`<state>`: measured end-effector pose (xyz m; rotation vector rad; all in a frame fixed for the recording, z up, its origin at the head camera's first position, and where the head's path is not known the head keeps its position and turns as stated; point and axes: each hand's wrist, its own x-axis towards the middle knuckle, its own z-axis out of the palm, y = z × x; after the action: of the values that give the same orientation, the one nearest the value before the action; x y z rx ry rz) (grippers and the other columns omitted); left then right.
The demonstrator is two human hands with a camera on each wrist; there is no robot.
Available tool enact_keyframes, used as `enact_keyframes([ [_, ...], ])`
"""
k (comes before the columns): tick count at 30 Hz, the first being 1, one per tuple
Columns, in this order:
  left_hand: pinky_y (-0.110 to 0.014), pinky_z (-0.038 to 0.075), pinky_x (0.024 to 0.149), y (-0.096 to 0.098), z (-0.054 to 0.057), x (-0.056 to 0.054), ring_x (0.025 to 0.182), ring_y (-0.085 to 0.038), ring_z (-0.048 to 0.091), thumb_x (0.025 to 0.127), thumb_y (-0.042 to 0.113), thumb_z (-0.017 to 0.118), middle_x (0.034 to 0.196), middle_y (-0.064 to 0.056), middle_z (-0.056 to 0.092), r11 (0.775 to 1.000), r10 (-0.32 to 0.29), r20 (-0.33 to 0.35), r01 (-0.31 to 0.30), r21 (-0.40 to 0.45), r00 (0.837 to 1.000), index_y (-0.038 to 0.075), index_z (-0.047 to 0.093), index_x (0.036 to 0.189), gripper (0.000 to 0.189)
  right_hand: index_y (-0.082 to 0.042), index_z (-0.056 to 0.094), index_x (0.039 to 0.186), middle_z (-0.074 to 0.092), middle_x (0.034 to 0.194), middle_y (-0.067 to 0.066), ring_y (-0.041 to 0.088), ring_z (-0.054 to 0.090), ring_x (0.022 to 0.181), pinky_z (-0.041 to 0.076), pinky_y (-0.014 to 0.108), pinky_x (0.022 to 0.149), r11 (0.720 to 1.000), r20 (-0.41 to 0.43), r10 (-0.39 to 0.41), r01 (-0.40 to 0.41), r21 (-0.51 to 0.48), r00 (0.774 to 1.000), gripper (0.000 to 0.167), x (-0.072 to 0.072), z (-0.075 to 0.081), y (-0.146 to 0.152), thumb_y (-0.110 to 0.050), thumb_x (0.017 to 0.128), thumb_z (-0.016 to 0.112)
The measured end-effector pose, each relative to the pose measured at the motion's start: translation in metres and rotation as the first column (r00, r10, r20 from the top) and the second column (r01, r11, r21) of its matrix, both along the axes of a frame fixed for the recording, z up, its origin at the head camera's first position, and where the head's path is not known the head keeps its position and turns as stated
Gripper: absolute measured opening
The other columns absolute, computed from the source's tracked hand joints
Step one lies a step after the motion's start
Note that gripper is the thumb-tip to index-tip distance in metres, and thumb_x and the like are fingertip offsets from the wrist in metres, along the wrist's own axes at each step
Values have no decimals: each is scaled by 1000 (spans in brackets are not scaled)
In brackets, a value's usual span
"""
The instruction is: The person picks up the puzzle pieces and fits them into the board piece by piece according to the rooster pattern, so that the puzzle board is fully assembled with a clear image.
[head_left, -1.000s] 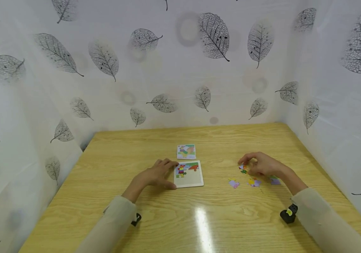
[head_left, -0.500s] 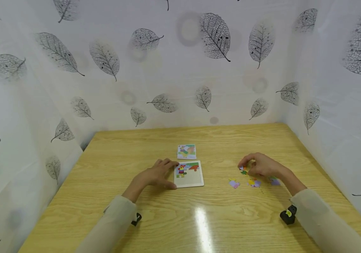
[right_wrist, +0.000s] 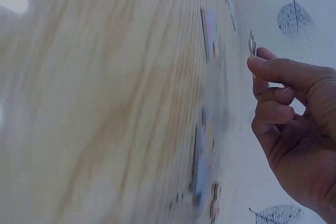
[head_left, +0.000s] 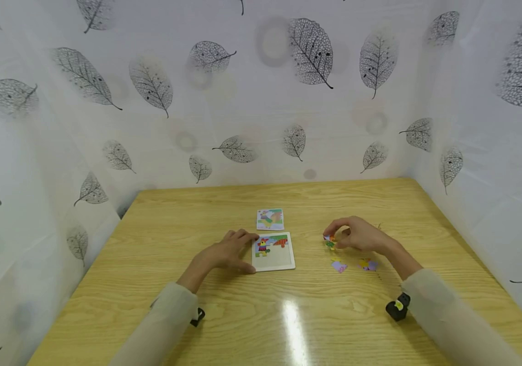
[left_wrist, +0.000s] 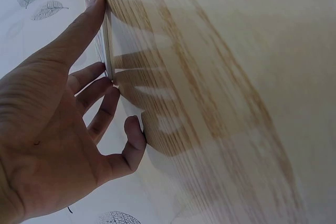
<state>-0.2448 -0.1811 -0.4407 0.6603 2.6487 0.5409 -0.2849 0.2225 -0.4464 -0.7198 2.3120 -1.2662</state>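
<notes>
My right hand (head_left: 359,235) pinches a colourful jigsaw piece (head_left: 330,242) between thumb and fingertips, above the table right of the puzzle tray (head_left: 274,268). In the right wrist view the piece (right_wrist: 252,43) shows edge-on and its picture is hidden. The white-rimmed tray holds a few joined pieces (head_left: 262,247) along its top and left; its lower right shows bare. At the tray's left side my left hand (head_left: 229,252) is spread, thumb at the near corner and a fingertip at the far one. In the left wrist view the thumb lies along the tray's edge (left_wrist: 109,51).
A small picture card (head_left: 270,219) lies just behind the tray. Loose jigsaw pieces, one lilac (head_left: 339,266) and one yellow and purple (head_left: 368,265), lie in front of my right hand. Leaf-printed cloth (head_left: 242,101) borders the wooden table (head_left: 196,213) at back and sides.
My right hand has moved left and lifted the jigsaw piece from its spot, carrying it toward the tray. A purple piece near the right wrist is now out of sight. The left hand stays put.
</notes>
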Motion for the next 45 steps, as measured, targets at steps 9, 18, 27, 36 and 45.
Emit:
enact_keyframes([
  [9,-60,42,110,0,0,-1,129,-32,39,83,43,88,153,-11,42,1000,2,1,-2,-5,1000,15,40,159,94,-2,70,122,66,126,18,8,25,47,30,23,46,998,28,29,-28,-59,999,29,-1,1,-43,3,94,70],
  [18,-60,41,111,1,0,-2,130,-32,39,83,44,88,154,-11,42,1000,7,-3,-7,-11,1000,14,40,158,94,-1,75,115,69,125,17,6,28,49,32,24,50,998,-24,34,-35,-59,999,26,0,-3,-79,6,90,73],
  [27,-59,41,112,1,-3,-4,130,-31,40,84,45,87,154,-8,42,999,2,-11,-2,-37,1000,18,40,159,93,-4,78,105,73,117,11,20,60,91,51,31,74,1000,-128,22,-19,23,992,20,0,-9,-109,3,86,80],
  [36,-60,41,112,1,-1,-3,131,-32,40,84,45,87,153,-8,43,1000,5,-12,-5,-23,1000,17,41,158,92,-3,79,102,76,101,6,17,59,85,50,28,72,998,-142,66,-62,32,988,19,1,-11,-137,5,85,79],
  [45,-60,42,111,1,1,-2,130,-33,41,84,44,86,152,-9,44,1000,-8,-9,7,-3,1000,14,41,158,91,-4,80,102,77,102,4,15,62,87,53,29,77,998,-143,55,-49,44,988,19,2,-13,-148,2,84,81],
])
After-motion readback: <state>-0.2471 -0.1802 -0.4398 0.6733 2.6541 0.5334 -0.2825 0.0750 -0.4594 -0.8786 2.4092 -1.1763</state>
